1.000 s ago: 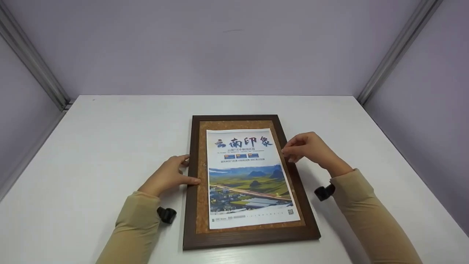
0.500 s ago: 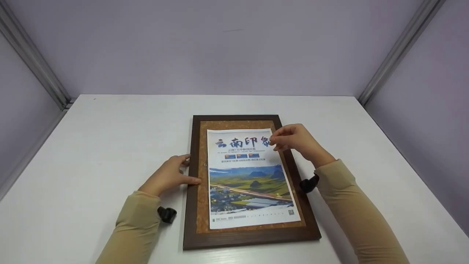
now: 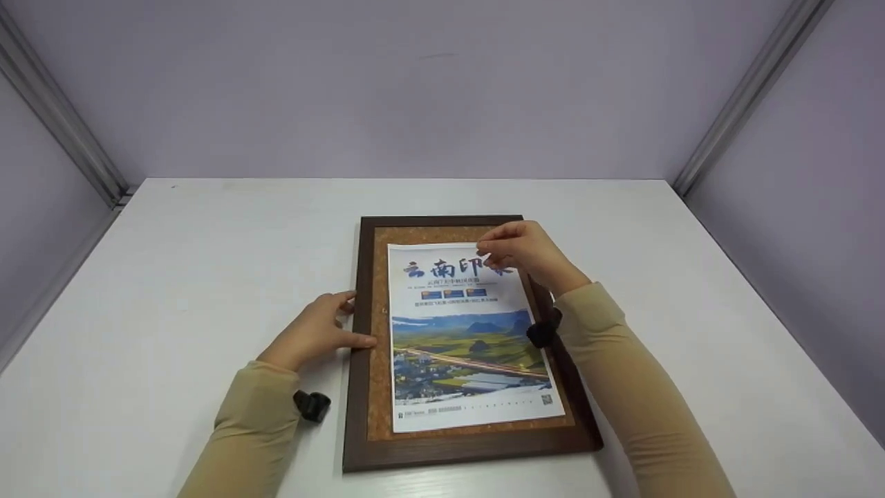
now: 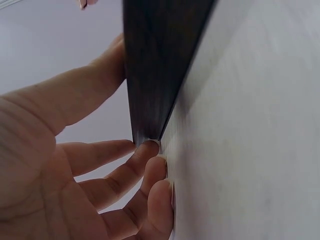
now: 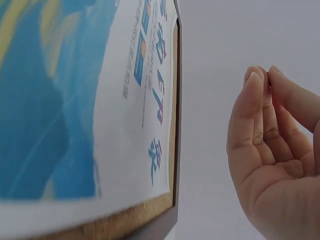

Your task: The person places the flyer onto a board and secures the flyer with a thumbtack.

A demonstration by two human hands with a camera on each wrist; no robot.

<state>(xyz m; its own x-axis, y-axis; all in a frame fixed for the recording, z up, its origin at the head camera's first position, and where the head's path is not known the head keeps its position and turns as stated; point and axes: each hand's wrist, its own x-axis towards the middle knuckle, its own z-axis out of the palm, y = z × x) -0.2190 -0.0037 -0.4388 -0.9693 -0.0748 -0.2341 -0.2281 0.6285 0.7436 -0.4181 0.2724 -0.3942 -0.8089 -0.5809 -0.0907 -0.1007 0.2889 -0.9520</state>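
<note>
A cork board in a dark brown frame (image 3: 355,415) lies on the white table. On its cork rests a printed poster (image 3: 456,297) with large characters above a landscape photo. My left hand (image 3: 314,334) holds the board's left edge, thumb over the frame and other fingers against its side. Above the poster's upper right part hovers my right hand (image 3: 522,250), covering part of the title. Its thumb and index fingertips come together in a pinch. In the right wrist view, a tiny dark thing (image 5: 268,76) shows between these fingertips, too small to identify.
The white table (image 3: 207,277) extends around the board. A pale back wall (image 3: 415,104) and side walls with metal corner posts (image 3: 750,100) enclose it. Small black cameras (image 3: 312,406) sit at both wrists.
My right hand has moved left and away from me, from the board's right edge to over the poster's title, keeping its pinch. The left hand and board have stayed in place.
</note>
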